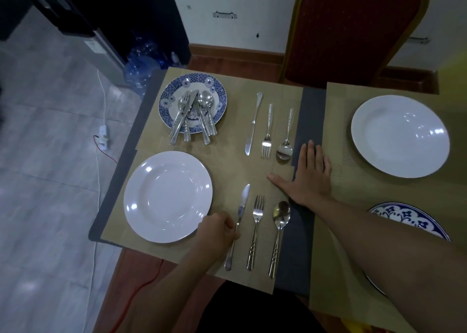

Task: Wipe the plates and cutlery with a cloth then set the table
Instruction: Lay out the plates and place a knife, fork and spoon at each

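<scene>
A white plate lies on the near-left beige placemat. Right of it lie a knife, a fork and a spoon side by side. My left hand pinches the knife's handle beside the plate's rim. My right hand rests flat, fingers spread, on the placemat's right edge and the dark runner. Farther back lie a second knife, fork and spoon. A blue-patterned plate holds several pieces of cutlery. No cloth is in view.
Another white plate sits on the right placemat, and a blue-patterned plate lies partly under my right forearm. A red padded chair stands behind the table. Cables and water bottles are on the floor at left.
</scene>
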Tool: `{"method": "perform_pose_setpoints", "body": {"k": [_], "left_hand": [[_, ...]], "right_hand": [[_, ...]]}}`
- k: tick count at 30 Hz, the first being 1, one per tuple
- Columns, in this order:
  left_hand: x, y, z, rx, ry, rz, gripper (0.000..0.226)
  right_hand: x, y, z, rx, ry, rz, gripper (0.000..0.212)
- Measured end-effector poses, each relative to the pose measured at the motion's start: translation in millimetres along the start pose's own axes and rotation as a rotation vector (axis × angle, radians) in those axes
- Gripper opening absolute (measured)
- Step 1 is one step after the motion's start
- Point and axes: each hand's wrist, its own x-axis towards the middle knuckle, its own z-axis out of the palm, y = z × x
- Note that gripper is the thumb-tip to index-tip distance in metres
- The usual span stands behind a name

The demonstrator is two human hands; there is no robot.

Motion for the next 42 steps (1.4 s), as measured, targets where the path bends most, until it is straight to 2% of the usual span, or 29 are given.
{"method": "perform_pose_setpoints", "body": {"k": [3,7,10,16,32,42], "left_hand": [[10,9,-3,0.16,-0.003,0.146,0.049],[26,27,-12,0.655,0.028,0.456,0.112],[36,34,-17,0.881,-0.024,0.505,0.136],[46,29,-14,0.998,-0.107,0.495,0.136],[35,8,-16,0.936,-0.117,0.527,0.129],[40,14,-27,0.829,-0.094,0.583,0.127]], "right_hand": [[1,0,0,-0.006,0.003,0.002,0.138],[0,0,0,-0.001,0.011,-0.007,0.138],[0,1,2,-0.011,0.026,-0.01,0.138],[0,2,2,-0.011,0.016,-0.006,0.139],[0,1,1,0.024,0.009,-0.011,0.138],[-3,10,-11,0.153,-0.101,-0.057,0.137]]}}
